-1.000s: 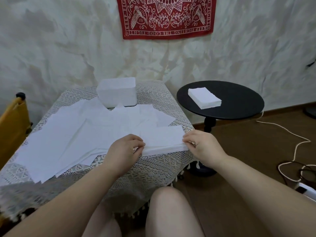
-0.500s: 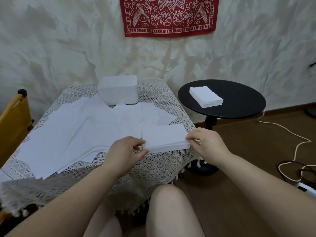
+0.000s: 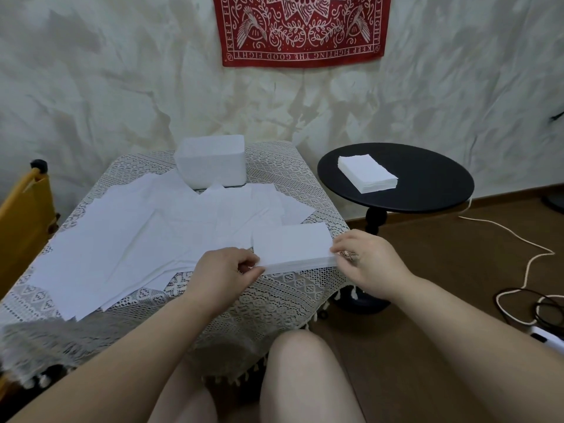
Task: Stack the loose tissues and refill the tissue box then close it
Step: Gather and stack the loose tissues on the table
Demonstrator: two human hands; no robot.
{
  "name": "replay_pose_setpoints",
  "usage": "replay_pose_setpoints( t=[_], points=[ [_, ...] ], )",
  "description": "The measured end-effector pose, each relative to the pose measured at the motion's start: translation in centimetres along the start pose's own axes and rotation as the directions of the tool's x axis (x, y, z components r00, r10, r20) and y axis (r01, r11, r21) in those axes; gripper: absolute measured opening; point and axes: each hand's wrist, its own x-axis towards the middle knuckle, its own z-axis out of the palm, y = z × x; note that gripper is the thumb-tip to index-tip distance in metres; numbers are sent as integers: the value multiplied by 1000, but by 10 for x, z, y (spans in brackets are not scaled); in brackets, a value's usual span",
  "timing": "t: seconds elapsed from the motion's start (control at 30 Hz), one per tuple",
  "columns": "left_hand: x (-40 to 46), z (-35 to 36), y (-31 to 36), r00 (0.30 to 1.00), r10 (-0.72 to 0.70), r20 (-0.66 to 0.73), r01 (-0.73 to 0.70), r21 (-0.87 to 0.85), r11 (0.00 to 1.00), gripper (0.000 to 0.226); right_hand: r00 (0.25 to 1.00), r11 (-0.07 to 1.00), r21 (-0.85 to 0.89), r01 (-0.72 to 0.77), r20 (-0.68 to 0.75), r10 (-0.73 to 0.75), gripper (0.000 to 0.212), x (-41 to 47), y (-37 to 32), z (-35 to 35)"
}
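A small stack of white tissues (image 3: 293,247) lies at the near right corner of the lace-covered table (image 3: 274,300). My left hand (image 3: 225,270) pinches the stack's left end and my right hand (image 3: 363,257) pinches its right end. Several loose tissues (image 3: 137,236) are spread flat over the middle and left of the table. The white tissue box (image 3: 212,164) stands at the table's far edge, behind the loose sheets. A second neat tissue stack (image 3: 367,173) sits on the black round side table (image 3: 427,184) to the right.
A yellow chair (image 3: 24,215) stands at the left edge. A white cord (image 3: 528,254) and a power strip (image 3: 546,340) lie on the brown floor at the right. My knees (image 3: 299,367) are under the table's near edge. A red cloth (image 3: 300,29) hangs on the wall.
Both hands have kept their grip on the ends of the small stack, and it has lifted and shifted slightly right. The view has tilted a little.
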Motion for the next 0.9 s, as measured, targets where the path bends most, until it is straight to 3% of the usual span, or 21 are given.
replay_pose_setpoints(
  t=[0.27, 0.9],
  points=[
    [-2, -1, 1, 1000, -30, 7, 31, -23, 999, 19, 974, 978, -17, -210, 85, 211, 13, 1, 4, 0],
    [-1, -1, -2, 998, -7, 58, 9, -27, 1000, 7, 981, 986, -130, -100, 155, 120, 8, 3, -5, 2]
  ],
)
